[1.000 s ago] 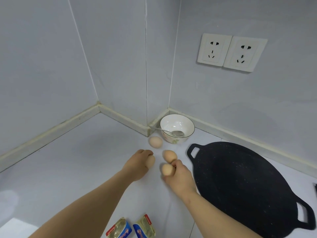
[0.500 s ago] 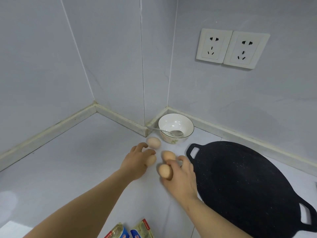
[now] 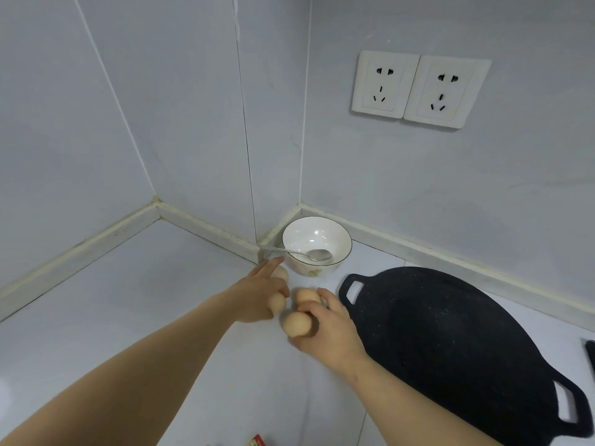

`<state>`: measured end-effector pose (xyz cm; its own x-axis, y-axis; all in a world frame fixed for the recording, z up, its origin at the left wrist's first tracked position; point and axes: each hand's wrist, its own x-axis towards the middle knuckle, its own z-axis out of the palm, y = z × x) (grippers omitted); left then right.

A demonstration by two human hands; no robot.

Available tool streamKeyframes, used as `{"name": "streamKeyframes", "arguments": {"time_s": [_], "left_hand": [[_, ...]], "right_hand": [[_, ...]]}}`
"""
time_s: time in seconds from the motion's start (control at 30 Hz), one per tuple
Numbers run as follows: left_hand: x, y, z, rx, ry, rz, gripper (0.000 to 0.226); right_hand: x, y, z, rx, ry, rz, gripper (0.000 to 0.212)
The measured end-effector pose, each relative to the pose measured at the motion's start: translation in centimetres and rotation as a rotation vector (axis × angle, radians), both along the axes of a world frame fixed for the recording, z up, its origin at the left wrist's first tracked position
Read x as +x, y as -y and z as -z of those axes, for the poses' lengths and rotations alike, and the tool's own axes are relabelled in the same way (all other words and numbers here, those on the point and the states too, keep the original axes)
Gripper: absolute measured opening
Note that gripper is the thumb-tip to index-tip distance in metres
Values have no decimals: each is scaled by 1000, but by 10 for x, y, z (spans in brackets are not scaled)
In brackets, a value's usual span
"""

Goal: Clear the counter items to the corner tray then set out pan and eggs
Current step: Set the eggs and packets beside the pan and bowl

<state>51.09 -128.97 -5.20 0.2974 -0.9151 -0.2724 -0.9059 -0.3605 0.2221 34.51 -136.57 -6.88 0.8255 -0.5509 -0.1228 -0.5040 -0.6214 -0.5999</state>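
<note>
L hand point(image 3: 257, 297) grips an egg point(image 3: 277, 304), R hand point(image 3: 325, 331) grips two eggs point(image 3: 296, 324), just in front of bowl point(image 3: 346, 252); prob. best lower softly, release once steady

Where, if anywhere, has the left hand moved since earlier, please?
Yes: the left hand has reached forward toward the bowl, now over the egg beside it.

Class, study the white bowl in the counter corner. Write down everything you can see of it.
The bowl is white, glossy, ceramic-looking, round and deep, with a thin dark rim line and a small green motif on its outer wall. It stands upright on the counter in the wall corner, apart from the pan. A metal spoon lies inside, handle over the left rim. A finger of the left hand is close; contact unclear.
</note>
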Motion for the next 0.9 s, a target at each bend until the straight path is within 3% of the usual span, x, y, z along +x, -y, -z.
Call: {"name": "streamKeyframes", "arguments": {"time_s": [0.3, 0.7, 0.9], "left_hand": [[4, 6, 10, 85, -40, -80, 46], [-22, 1, 17, -90, -90, -265, 33], [-34, 0, 21, -177, -140, -423, 39]], "right_hand": [[4, 8, 0, 27, 17, -7, 43], [6, 9, 2, 32, 44, 36, 45], [7, 8, 3, 26, 44, 51, 44]]}}
